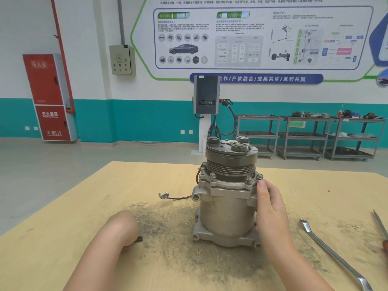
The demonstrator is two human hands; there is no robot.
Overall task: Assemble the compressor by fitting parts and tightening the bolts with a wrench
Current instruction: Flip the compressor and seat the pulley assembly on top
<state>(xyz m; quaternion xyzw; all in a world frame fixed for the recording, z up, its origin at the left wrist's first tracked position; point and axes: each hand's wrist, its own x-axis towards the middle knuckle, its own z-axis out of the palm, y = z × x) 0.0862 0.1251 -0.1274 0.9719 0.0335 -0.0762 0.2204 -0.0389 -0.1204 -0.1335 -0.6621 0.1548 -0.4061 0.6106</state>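
The grey metal compressor (226, 211) stands upright on the yellow wooden table (63, 238), its pulley and clutch plate on top. Several bolts (212, 175) stick up from the flange under the pulley. My right hand (270, 204) rests on the compressor's right side with the thumb tip just below the right-hand bolt (259, 176). My left hand (123, 229) lies fisted on the table left of the compressor, holding a small dark part (140, 239) that pokes out of it. A silver wrench (331, 253) lies on the table to the right, untouched.
A wire with a small connector (164, 195) trails left from the compressor. A screwdriver (381, 225) lies at the table's right edge. Dark grime stains the table around the compressor. A charging post (206, 97) and metal carts (304, 137) stand behind against the wall.
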